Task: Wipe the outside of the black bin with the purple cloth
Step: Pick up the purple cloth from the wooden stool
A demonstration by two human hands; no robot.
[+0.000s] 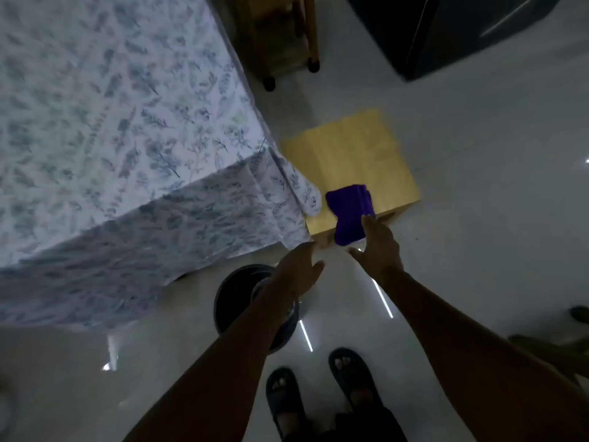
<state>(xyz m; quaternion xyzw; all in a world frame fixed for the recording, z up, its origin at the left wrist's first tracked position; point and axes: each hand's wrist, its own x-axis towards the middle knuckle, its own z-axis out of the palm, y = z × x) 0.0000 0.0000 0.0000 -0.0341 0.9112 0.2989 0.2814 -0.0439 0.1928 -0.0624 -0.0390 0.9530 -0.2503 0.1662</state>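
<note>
The purple cloth [350, 214] lies folded on the near edge of a low wooden stool [350, 154]. My right hand [379, 247] is spread open just below the cloth, its fingertips touching the cloth's near right edge. My left hand [294, 269] is open with fingers apart, held over the floor beside the stool and holding nothing. The black bin [234, 295] stands on the floor under my left forearm, which hides its right side.
A table with a blue floral tablecloth [111, 138] fills the left, its corner hanging next to the stool. A wooden chair [287, 43] and a dark appliance [462, 30] stand at the back. My slippered feet [318, 387] are on the glossy white floor.
</note>
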